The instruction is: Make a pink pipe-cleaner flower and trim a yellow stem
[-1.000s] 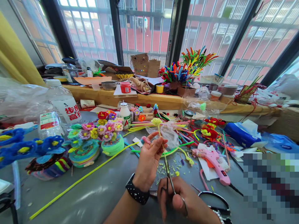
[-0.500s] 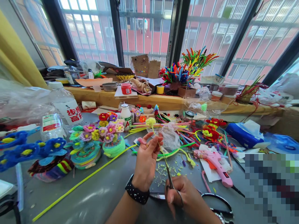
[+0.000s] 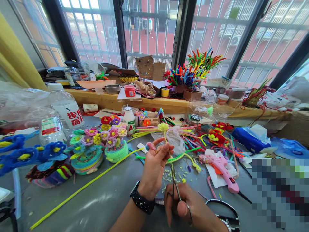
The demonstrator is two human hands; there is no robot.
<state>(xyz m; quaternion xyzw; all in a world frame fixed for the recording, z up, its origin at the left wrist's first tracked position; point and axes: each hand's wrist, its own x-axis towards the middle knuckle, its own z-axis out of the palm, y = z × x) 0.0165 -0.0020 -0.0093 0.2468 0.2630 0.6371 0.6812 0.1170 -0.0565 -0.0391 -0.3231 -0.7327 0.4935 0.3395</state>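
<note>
Just below the left hand (image 3: pixel 153 170), holds scissors (image 3: pixel 174 185) in the right hand (image 3: pixel 184 199), with fingers (image 3: pixel 168 209) clamped on the handle loops and blades pointing up toward a thin stem (image 3: pixel 165 138), hard to tell whether touching. With the left fingers pressed together, pinches a fluffy yellow flower (image 3: pixel 163 127) by that stem, head upright above the fingertips. Beneath the fingers, scattered over the grey table (image 3: pixel 101 209): pale yellow clippings (image 3: pixel 183 180). Close on the right of the right fingers: a black looped handle (image 3: pixel 227 219); farther right and beyond, a pink glue gun (image 3: pixel 225 174) on white paper (image 3: pixel 217 183). Left of the fingers: a long yellow pipe cleaner (image 3: pixel 84 188) slanting across the table, then a green pot (image 3: pixel 118 151) of pastel fuzzy flowers (image 3: pixel 111 141). Beyond the fingers: a crumpled clear bag (image 3: pixel 174 139), loose coloured pipe cleaners (image 3: pixel 142 131), and a white bottle (image 3: pixel 129 120) slightly to the left. Farthest past the fingers: a wooden sill (image 3: pixel 106 100) with a bunch of bright pipe cleaners (image 3: pixel 181 76), then barred windows (image 3: pixel 151 38).
</note>
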